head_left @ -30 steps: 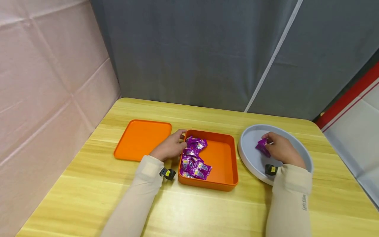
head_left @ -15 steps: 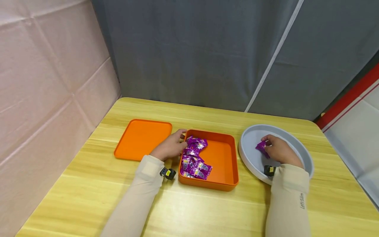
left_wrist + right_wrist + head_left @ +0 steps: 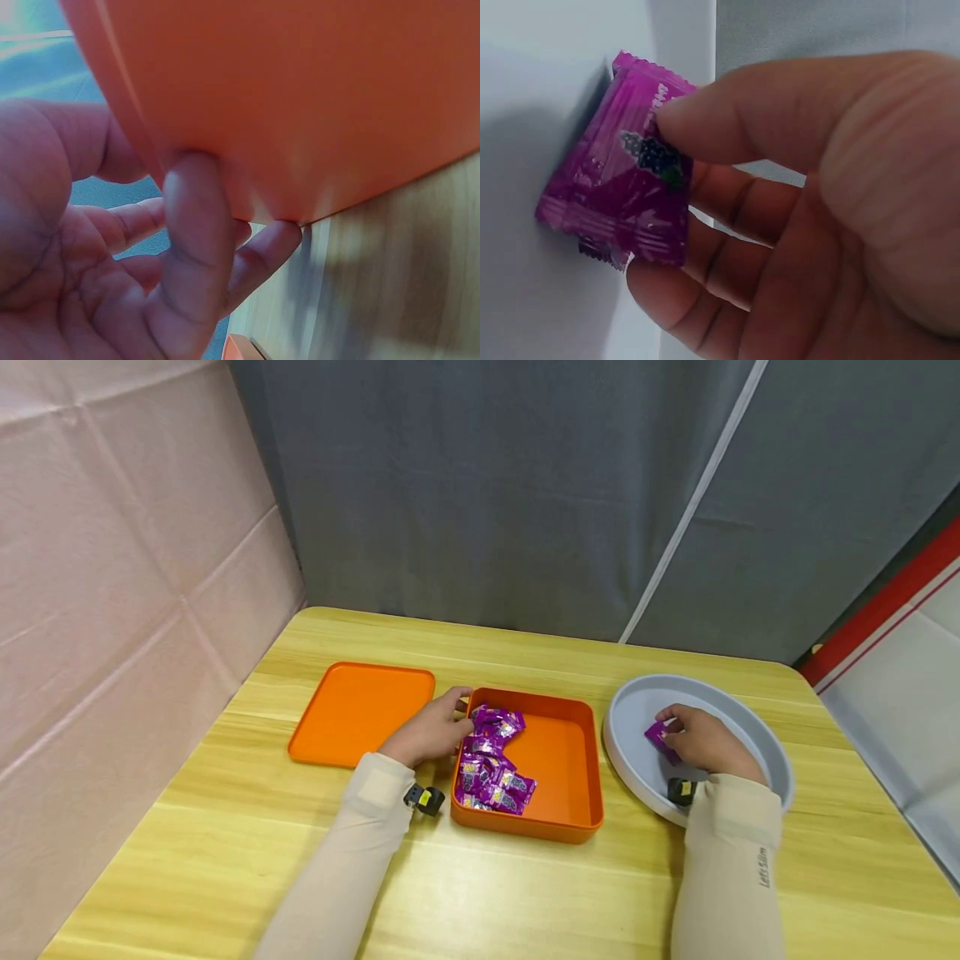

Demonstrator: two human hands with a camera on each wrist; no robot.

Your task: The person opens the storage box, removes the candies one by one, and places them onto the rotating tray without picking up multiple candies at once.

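Fingers (image 3: 727,135) of the right hand (image 3: 705,745) pinch a purple packet (image 3: 622,199) between thumb and the curled fingers beneath it, and the packet lies against the floor of the grey tray (image 3: 765,752). From the head view that hand sits inside the tray, with the packet (image 3: 658,737) showing at its left side, near the tray's middle. The left hand (image 3: 431,732) rests at the left wall of the orange box (image 3: 570,822), its thumb at the far left corner of the rim. From the left wrist view its fingers (image 3: 191,247) are bent and press against the outside of the orange wall (image 3: 300,105); they steady it rather than close round it. A heap of purple packets (image 3: 491,760) fills the left half of the box, while the right half shows bare orange floor. An orange lid (image 3: 360,714) lies flat on the desk (image 3: 525,893) just left of the left hand, apart from the box. The tray stands just right of the box, with a narrow gap between them. Both forearms wear pale sleeves (image 3: 731,868), each with a small black device at the wrist.
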